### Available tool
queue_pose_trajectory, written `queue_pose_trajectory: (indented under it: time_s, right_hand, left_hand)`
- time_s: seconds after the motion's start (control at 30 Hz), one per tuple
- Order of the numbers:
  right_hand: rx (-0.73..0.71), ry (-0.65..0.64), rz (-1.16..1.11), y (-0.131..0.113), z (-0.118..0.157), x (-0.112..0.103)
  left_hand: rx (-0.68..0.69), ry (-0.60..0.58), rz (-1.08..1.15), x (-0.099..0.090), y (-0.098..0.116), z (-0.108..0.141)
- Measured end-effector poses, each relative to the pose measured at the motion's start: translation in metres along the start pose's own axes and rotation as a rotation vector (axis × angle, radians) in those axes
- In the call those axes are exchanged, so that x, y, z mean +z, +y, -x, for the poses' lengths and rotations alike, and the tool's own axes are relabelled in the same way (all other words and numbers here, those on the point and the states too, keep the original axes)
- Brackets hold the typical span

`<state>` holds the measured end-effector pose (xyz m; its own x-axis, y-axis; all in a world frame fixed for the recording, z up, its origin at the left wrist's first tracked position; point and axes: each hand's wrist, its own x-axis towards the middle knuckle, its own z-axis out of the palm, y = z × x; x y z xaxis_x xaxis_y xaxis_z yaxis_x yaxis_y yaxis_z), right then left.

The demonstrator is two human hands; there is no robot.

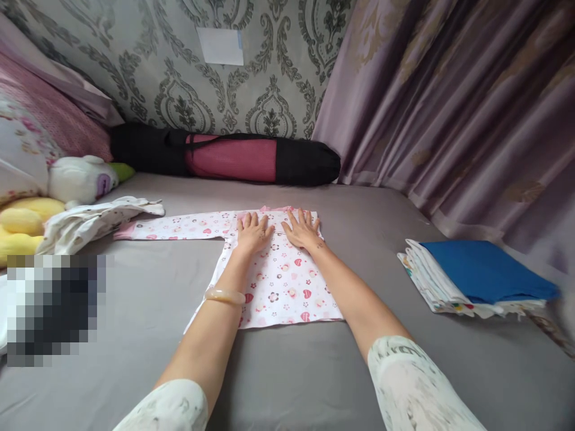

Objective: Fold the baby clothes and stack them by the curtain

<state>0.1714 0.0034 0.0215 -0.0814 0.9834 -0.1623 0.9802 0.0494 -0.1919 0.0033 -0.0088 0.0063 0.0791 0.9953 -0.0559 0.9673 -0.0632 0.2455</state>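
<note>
A small white long-sleeved shirt [274, 287] with pink hearts and flowers lies flat on the grey bed sheet [287, 377]. Its left sleeve [184, 227] stretches out to the left and ends in a pink cuff. No sleeve sticks out on the right side. Near the pink-trimmed collar, my left hand [255, 232] rests palm down with fingers spread. My right hand [302, 230] lies flat on the upper right of the shirt, its fingers apart too. Neither hand grips the cloth. My forearms cover parts of the shirt's sides.
A pile of folded clothes [485, 272], blue on top, sits at the right. Along the wall lies a long black and red bag [231, 157]. Crumpled white cloth [96, 221], a white plush toy [81, 179] and a yellow one [22, 227] are at the left.
</note>
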Motion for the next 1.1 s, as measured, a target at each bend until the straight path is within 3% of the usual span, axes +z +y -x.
queue_pose_trajectory:
  time_s: [0.1, 0.23, 0.4, 0.6, 0.73, 0.9, 1.1]
  right_hand:
    - [0.006, 0.023, 0.005, -0.009, 0.002, -0.002]
    - [-0.142, 0.118, 0.013, -0.026, 0.005, 0.002]
    - [-0.158, 0.052, -0.009, -0.034, 0.001, 0.011]
    - [-0.148, 0.026, 0.0, -0.031, -0.003, 0.009]
    - [-0.131, 0.031, 0.002, -0.043, -0.002, 0.004]
    - [-0.27, 0.023, -0.019, -0.068, -0.003, 0.011]
    - [-0.258, -0.021, -0.018, -0.073, -0.006, 0.015]
  left_hand:
    - [-0.004, 0.07, 0.003, -0.002, 0.001, 0.0]
    - [-0.04, 0.194, 0.002, 0.0, -0.002, -0.002]
    - [-0.034, 0.097, 0.01, 0.004, -0.008, -0.002]
    - [-0.03, 0.114, 0.048, 0.006, -0.01, -0.003]
    - [-0.044, 0.158, 0.226, -0.002, -0.013, -0.008]
    - [-0.143, 0.391, 0.598, -0.013, -0.026, -0.015]
    - [-0.277, 0.525, 0.87, -0.012, -0.043, -0.02]
